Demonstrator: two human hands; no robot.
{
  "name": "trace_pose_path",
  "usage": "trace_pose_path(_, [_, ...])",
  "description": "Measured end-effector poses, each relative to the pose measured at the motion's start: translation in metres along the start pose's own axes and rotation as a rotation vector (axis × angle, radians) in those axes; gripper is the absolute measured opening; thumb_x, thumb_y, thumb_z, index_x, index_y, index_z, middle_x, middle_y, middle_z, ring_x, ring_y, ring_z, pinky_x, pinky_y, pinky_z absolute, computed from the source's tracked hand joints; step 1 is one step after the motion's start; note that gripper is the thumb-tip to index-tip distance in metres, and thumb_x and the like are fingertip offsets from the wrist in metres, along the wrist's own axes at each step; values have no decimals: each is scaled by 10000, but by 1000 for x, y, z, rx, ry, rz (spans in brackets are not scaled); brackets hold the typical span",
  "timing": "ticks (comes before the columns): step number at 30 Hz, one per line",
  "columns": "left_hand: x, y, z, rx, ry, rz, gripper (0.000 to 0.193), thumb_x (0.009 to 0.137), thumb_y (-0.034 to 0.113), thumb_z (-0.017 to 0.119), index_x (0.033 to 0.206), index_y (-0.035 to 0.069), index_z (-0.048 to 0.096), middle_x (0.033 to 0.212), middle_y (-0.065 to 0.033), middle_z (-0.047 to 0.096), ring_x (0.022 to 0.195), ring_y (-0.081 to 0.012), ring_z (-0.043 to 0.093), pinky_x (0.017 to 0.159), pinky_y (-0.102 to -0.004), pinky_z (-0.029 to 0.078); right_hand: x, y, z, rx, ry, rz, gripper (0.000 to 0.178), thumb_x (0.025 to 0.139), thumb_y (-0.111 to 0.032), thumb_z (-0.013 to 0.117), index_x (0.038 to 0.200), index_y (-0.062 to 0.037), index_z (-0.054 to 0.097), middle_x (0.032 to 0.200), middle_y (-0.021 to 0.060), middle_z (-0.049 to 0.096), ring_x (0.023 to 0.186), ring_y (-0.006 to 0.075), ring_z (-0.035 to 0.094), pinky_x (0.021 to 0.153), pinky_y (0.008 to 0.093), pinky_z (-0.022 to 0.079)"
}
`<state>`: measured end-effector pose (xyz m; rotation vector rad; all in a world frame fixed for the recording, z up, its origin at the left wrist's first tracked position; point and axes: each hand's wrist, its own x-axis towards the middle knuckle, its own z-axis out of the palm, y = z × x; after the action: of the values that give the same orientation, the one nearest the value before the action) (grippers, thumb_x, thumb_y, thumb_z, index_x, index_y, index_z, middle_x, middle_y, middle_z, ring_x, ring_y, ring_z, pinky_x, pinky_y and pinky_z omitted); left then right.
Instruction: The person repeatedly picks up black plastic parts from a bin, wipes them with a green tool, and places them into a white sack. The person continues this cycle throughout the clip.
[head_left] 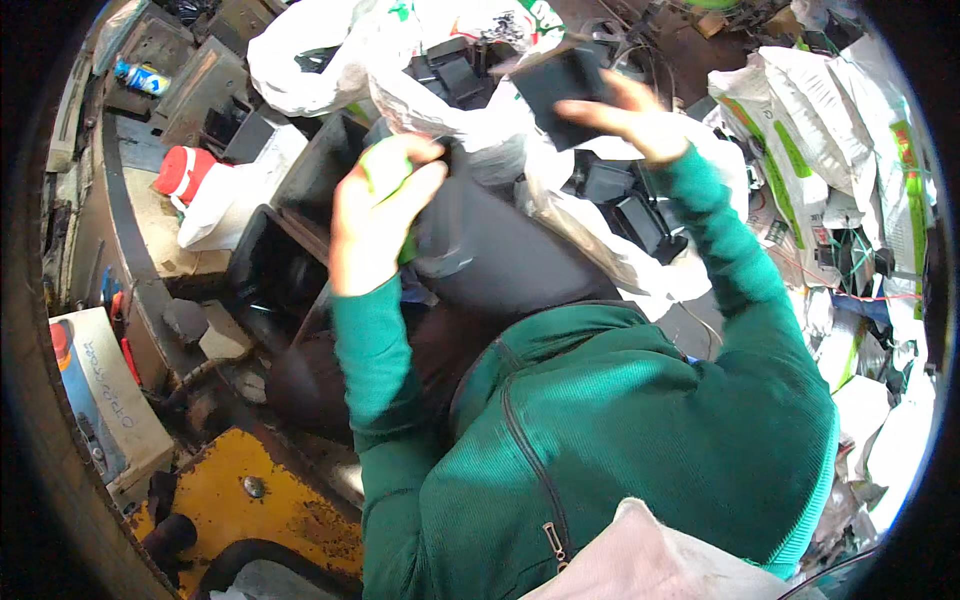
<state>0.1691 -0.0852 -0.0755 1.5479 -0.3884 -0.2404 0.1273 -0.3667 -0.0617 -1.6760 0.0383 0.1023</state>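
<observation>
My right hand (pixel 632 122), raised and slightly blurred, grips a black box-shaped plastic part (pixel 562 92) above an open white plastic bag (pixel 545 165). Similar black plastic parts (pixel 628 212) lie in and around that bag. Over my dark-trousered knee, my left hand (pixel 378 215) is closed around a yellow-green object (pixel 388 165). The fingers cover most of it, so its kind does not show. Another white bag (pixel 300 65) sits beyond, with more black parts (pixel 452 72) beside it.
Black bins (pixel 270 262) stand left of my leg. A red-and-white container (pixel 183 172) and a blue spray can (pixel 142 78) rest on the left bench. Below lies a rusty yellow metal plate (pixel 255 490). Large white sacks (pixel 815 130) are piled at the right.
</observation>
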Motion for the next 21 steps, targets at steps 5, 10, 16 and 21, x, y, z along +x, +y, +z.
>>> trace_pose_path(5, [34, -21, 108, -141, -371, 10, 275, 827, 243, 660, 940, -6, 626, 857, -112, 618, 815, -203, 611, 741, -320, 471, -117, 19, -116, -889, 45, 384, 601, 768, -341, 740, 1206, 26, 555, 1067, 155, 649, 1027, 227, 608, 936, 333, 446])
trace_pose_path(10, [49, -61, 59, 275, -231, 107, 328, 813, 296, 669, 920, -7, 604, 808, -175, 637, 749, -301, 642, 687, -385, 493, -133, 107, -115, -1011, -118, 393, 393, 822, -343, 636, 1104, -70, 653, 1128, 157, 643, 1059, 315, 602, 914, 380, 463])
trace_pose_path(16, [32, -63, -163, 770, 426, -215, 325, 840, 346, 573, 971, 54, 631, 769, -118, 664, 686, -234, 673, 713, -358, 521, -33, 220, -152, -1383, 30, 124, 488, 836, -357, 595, 1166, 2, 583, 1139, 243, 601, 1075, 390, 562, 921, 443, 435])
trace_pose_path(21, [-48, -118, -327, 1121, 634, -630, 247, 791, 248, 534, 879, 56, 663, 742, -140, 680, 665, -257, 680, 718, -414, 523, 33, 135, -82, -1244, -462, 561, 281, 748, -215, 633, 881, 32, 655, 808, 228, 646, 779, 366, 631, 691, 432, 482])
